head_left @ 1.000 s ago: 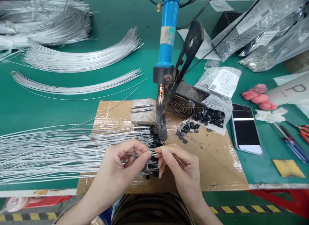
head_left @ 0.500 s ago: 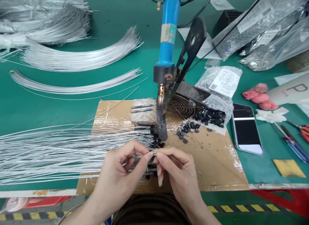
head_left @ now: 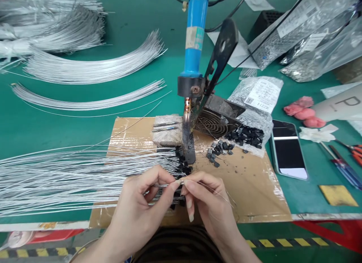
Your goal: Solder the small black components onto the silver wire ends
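– Grips first: how do the two hands stand?
– Left hand (head_left: 141, 208) and right hand (head_left: 210, 204) each have thumb and forefinger pressed together on one thin wire (head_left: 220, 195). Their fingertips meet over the near part of the cardboard (head_left: 254, 187).
– Where does that wire run?
– From the pinch it trails toward 4 o'clock, past the right hand's knuckles.
– And around it?
– At 9 o'clock a wide bundle of wires (head_left: 65, 176) fans over the green table (head_left: 56, 131). Its ends carry small black parts (head_left: 183, 168) just beyond the fingers. At 12 o'clock the soldering iron (head_left: 194, 37) stands tip-down on the cardboard, near the hands but apart from them. Toward 2 o'clock lie loose black pieces (head_left: 244, 135), and beyond them a phone (head_left: 287, 150), well apart.
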